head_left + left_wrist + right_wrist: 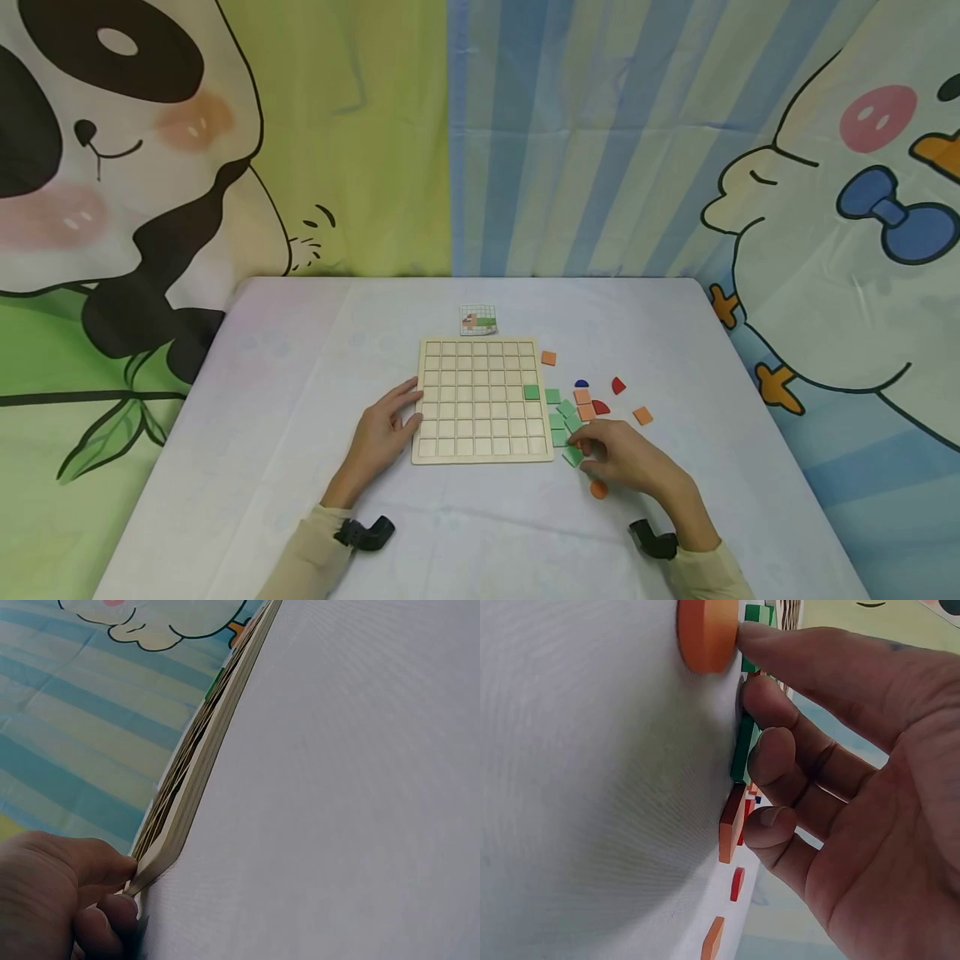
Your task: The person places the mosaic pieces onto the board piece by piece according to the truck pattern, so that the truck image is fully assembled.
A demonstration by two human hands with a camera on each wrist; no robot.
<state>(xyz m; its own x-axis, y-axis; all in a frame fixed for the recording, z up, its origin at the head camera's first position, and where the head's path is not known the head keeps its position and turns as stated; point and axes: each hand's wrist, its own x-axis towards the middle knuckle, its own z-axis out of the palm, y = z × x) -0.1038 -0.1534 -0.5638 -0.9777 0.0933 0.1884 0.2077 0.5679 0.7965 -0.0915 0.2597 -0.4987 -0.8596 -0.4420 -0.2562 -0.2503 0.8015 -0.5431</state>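
A square wooden grid board (483,458) lies on the table, with one green square tile (531,392) in a cell near its right side. My left hand (378,437) rests at the board's left edge, fingertips and thumb touching the rim; the left wrist view shows this contact near a corner of the board (180,825). Over the loose green tiles (573,456) to the right of the board hovers my right hand (622,454), fingers bent, thumb and index fingertip apart. An orange round piece (709,634) lies close to that thumb.
Orange squares (583,397), red pieces (618,385) and a dark blue piece (581,383) lie scattered right of the board. A small card with a coloured grid picture (478,320) lies beyond the board. Printed curtains stand behind the table (315,333).
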